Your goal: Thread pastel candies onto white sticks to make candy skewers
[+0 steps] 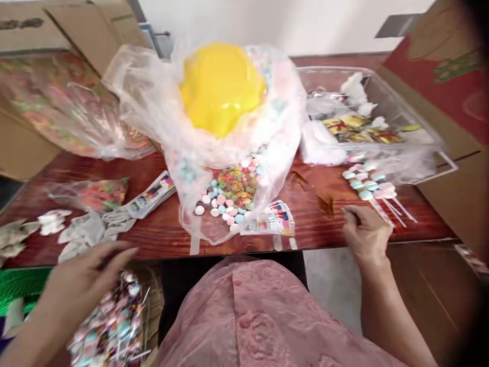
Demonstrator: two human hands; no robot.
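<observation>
My left hand (86, 285) hovers at the lower left, thumb and fingers stretched out and apart, slightly blurred, with nothing in it. Beneath it, a box of wrapped lollipops (124, 326) stands below the table edge. My right hand (367, 232) is closed at the table's front edge; whatever its curled fingers hold, if anything, is hidden. Just beyond it lie several pink and blue candy lollipops (369, 181) with white sticks pointing toward me. A clear plastic bag (153, 109) spills round pastel candies (225, 209) and small colourful rings (237, 183) in the middle.
A yellow bowl (221, 86) sits in the bag. Printed strips (267, 221) lie at its front, with another stack (151, 196) to the left. A clear bin (405, 145) holds wrapped pieces. Crumpled gloves (86, 232) and a small candy bag (97, 193) lie left. Cardboard boxes (454, 102) flank the table.
</observation>
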